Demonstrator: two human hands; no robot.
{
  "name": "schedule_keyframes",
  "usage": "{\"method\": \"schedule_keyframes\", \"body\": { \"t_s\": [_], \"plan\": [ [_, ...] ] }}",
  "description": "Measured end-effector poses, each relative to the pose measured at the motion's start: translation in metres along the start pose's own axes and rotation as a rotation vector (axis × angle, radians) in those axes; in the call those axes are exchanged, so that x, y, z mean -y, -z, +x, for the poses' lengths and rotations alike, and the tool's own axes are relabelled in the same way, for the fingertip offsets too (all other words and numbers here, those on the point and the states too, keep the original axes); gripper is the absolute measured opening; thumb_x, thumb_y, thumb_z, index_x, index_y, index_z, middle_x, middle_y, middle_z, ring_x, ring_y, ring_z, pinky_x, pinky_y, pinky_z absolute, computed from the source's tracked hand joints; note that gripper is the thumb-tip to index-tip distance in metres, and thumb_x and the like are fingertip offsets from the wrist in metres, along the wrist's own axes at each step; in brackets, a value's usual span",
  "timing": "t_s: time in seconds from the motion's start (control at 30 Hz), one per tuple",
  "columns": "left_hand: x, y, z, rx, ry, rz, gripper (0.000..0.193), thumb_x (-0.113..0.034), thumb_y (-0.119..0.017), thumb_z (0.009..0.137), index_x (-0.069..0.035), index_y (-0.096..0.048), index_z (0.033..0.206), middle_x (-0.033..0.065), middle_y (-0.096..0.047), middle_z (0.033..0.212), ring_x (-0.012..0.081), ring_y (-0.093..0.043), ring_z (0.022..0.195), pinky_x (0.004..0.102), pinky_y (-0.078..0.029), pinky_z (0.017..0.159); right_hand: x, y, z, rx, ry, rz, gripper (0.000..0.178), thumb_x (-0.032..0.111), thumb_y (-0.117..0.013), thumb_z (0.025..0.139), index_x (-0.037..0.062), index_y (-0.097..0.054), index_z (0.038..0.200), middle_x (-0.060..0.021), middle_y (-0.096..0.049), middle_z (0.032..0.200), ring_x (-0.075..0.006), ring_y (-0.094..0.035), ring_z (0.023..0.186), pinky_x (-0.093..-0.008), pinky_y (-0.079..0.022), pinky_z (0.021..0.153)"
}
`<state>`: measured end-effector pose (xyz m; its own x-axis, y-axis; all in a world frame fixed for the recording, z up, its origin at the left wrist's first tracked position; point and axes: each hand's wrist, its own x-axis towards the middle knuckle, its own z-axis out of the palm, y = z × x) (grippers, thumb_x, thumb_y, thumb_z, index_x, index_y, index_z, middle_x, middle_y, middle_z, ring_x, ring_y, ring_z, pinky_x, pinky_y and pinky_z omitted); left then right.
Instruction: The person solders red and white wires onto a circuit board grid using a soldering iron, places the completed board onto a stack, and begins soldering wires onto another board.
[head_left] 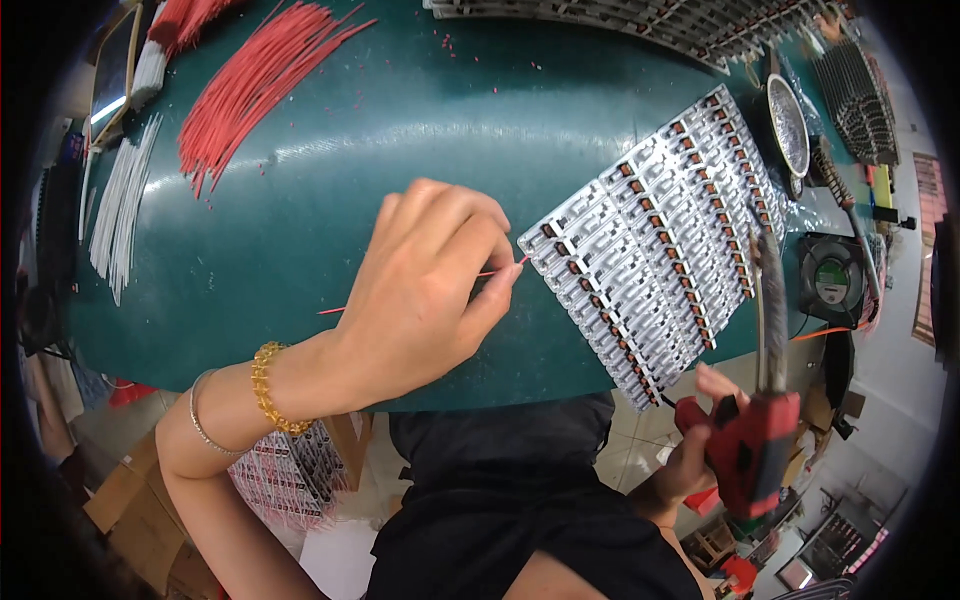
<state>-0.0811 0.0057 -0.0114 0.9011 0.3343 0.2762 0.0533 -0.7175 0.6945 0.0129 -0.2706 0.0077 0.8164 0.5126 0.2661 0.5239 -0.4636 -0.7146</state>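
My left hand [430, 270] is closed in a pinch on a thin red wire [332, 311], whose far end reaches the left corner of a panel of small white circuit boards [625, 255]. Rows of orange-brown and dark parts run across this panel, which lies at a slant on the green table. At the right, by the table's near edge, my right hand [688, 460] grips the red and black handle of a soldering gun [752, 450]. Its long metal barrel points up and away, beside the panel's right side; the tip is blurred against the background.
A bundle of red wires [260, 85] and a bunch of white wires [122, 215] lie on the left of the green table [330, 215]. More panels [620, 12] are stacked at the far edge. On the right are a round metal dish [788, 125] and a black fan [832, 280].
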Motion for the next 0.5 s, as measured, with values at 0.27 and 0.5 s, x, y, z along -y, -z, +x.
{"method": "schedule_keyframes", "body": {
  "t_s": [0.27, 0.5],
  "plan": [
    [0.002, -0.006, -0.001, 0.008, 0.037, 0.042, 0.016, -0.001, -0.069, 0.067, -0.006, -0.055, 0.073, 0.0046, -0.057, 0.090, 0.0233, -0.048, 0.087, 0.0335, -0.035, 0.075, -0.011, 0.011, -0.033, 0.494, -0.089, 0.626, 0.089, 0.061, -0.064, 0.069, 0.0043, -0.035, 0.132, 0.0007, -0.047, 0.048, -0.0167, -0.050, 0.043, -0.0320, -0.044, 0.051],
    [0.005, -0.002, 0.002, 0.046, 0.032, 0.032, 0.015, -0.001, -0.069, 0.067, -0.006, -0.056, 0.073, 0.0041, -0.057, 0.088, 0.0224, -0.049, 0.087, 0.0329, -0.035, 0.076, 0.002, -0.003, -0.037, 0.294, -0.578, 0.794, 0.043, 0.048, -0.068, 0.076, 0.0098, -0.053, 0.062, -0.0031, -0.056, 0.061, -0.0178, -0.058, 0.056, -0.0298, -0.043, 0.050]
  ]
}}
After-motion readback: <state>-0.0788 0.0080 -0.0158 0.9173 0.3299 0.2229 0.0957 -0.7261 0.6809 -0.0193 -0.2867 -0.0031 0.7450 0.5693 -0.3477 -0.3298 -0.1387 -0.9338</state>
